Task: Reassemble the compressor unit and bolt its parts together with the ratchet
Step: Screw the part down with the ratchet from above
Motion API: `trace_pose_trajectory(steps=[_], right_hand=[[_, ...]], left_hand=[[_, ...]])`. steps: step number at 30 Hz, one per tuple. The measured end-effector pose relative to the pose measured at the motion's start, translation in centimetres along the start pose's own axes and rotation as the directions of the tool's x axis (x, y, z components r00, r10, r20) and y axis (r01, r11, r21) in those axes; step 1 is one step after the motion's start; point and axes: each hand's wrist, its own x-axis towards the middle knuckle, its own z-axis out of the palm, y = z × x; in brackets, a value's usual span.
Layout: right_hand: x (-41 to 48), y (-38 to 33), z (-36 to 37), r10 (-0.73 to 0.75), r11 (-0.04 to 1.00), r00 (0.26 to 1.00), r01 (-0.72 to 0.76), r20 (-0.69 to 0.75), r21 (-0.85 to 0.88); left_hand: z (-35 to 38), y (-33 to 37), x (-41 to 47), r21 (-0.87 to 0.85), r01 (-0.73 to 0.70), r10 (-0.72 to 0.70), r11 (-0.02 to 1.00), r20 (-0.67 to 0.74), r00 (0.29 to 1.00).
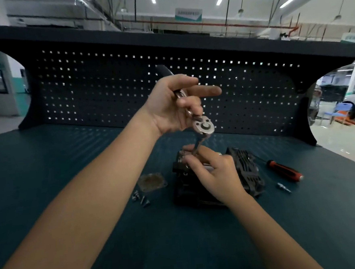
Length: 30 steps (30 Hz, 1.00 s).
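Note:
The black compressor unit (pixel 246 171) stands on the dark green bench mat, partly hidden by my right hand. My left hand (pixel 174 105) grips the ratchet (pixel 203 127) by its handle, raised above the unit, with the index finger held straight out. The ratchet's round head faces me, and its extension runs down to the top of the unit. There my right hand (pixel 215 171) pinches the lower end of the extension with its fingertips. A square metal cover plate (pixel 152 182) lies to the left of the unit, with several loose bolts (pixel 140 199) in front of it.
A red and black screwdriver (pixel 285 170) lies to the right of the unit, and a small metal bit (pixel 284 187) lies nearer me. A black pegboard panel (pixel 106 86) closes off the back of the bench. The workshop floor shows beyond the bench at right.

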Motion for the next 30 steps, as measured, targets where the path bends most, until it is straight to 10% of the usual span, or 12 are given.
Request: trace_pose_trajectory(steps=[4,7,10,14,16,18,20,21,25,30], right_hand=[[0.7,0.2,0.4,-0.062,0.996,0.996,0.058,-0.058,-0.071],[1.5,-0.1,1.2,-0.06,0.994,0.997,0.054,-0.058,-0.1],[1.7,-0.2,1.6,-0.133,0.986,0.989,0.125,-0.06,-0.112],[1.6,0.1,1.5,-0.109,0.986,0.99,0.096,-0.092,-0.135],[1.3,-0.5,1.0,-0.008,0.998,0.994,0.002,-0.105,-0.058],[0.5,-0.4,0.5,0.221,0.967,0.973,-0.21,-0.07,0.144],[-0.2,-0.3,0.2,0.287,0.926,0.957,-0.288,0.038,0.245],[-0.4,0.0,0.3,0.235,0.954,0.972,-0.233,0.015,0.19],[0.6,-0.2,0.9,0.053,0.998,0.996,-0.054,-0.071,-0.021],[0.9,0.3,0.7,0.055,0.998,0.997,-0.053,-0.047,0.039]], left_hand=[[-0.2,-0.4,0.0,-0.196,-0.171,0.149,0.966,-0.126,0.981],[-1.0,-0.5,-1.1,-0.631,-0.439,0.226,0.64,-0.391,0.892],[-1.2,-0.9,-2.6,-0.699,-0.6,0.248,0.39,-0.547,0.799],[1.2,-3.5,-4.8,-0.38,-0.743,0.516,0.551,-0.545,0.661],[2.6,-5.4,-4.5,0.034,-0.783,0.757,0.621,-0.288,0.587],[4.2,-5.0,-4.6,0.26,-0.564,0.603,0.784,-0.101,0.792],[3.7,-6.0,-5.3,0.486,-0.561,0.689,0.67,-0.126,0.713],[4.4,-6.7,-5.7,0.387,-0.517,0.603,0.764,-0.142,0.785],[3.2,-8.3,-6.2,0.293,-0.837,0.887,0.461,-0.154,0.435],[2.5,-4.6,-3.9,-0.018,-0.759,0.687,0.651,-0.413,0.599]])
